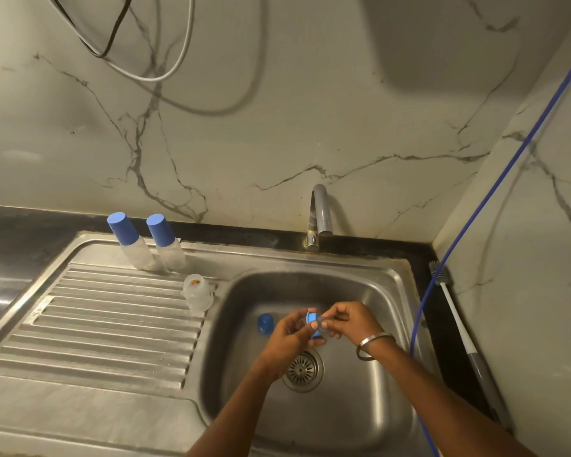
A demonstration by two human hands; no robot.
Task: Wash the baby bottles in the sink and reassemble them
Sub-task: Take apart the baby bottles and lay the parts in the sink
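Observation:
Over the steel sink basin, my left hand grips a blue screw ring with a clear teat in it. My right hand pinches the ring's right side at the teat. A blue cap lies on the basin floor to the left of my hands. Two capped bottles stand at the back of the drainboard. A clear bottle body without a top stands at the drainboard's right end.
The tap rises behind the basin with no water running. A bottle brush lies on the black counter at the right wall, beside a blue hose. The ribbed drainboard spreads left. The drain strainer sits below my hands.

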